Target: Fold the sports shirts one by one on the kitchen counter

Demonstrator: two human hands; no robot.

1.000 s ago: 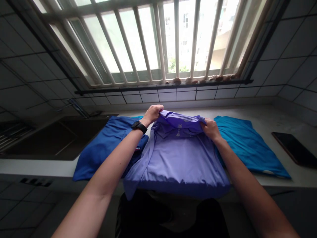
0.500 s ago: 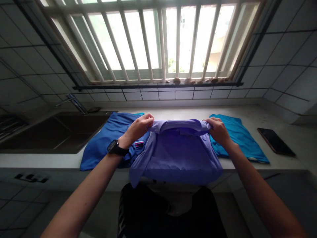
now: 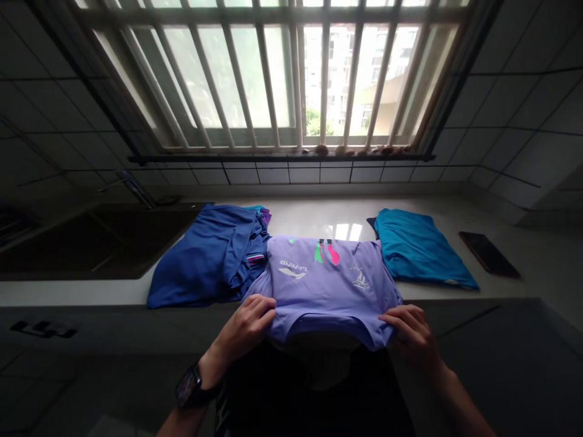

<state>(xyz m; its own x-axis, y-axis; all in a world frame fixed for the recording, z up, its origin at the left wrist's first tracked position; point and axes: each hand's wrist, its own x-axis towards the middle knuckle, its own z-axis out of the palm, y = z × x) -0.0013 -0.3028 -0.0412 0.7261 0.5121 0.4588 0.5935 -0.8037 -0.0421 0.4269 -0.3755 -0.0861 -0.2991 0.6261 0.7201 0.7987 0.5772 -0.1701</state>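
Note:
A lavender T-shirt (image 3: 328, 285) with white logos and a green and pink print lies over the counter's front edge, its neckline toward me. My left hand (image 3: 248, 321), with a black watch on the wrist, pinches the shirt near the left of the collar. Its other side is gripped by my right hand (image 3: 407, 328), fingers closed on the fabric. Close to my left hand rests a rumpled dark blue garment (image 3: 204, 255) with a striped trim. On the right is a folded teal garment (image 3: 421, 249).
A dark sink (image 3: 91, 243) with a faucet (image 3: 136, 188) occupies the left of the white counter (image 3: 314, 212). A phone (image 3: 489, 254) lies at the right. Behind stands a barred window (image 3: 273, 79) with small roundish objects on its sill.
Both hands have come down and toward me, drawing the shirt's collar end over the counter's front edge. The shirt now shows its printed front. My view has shifted slightly.

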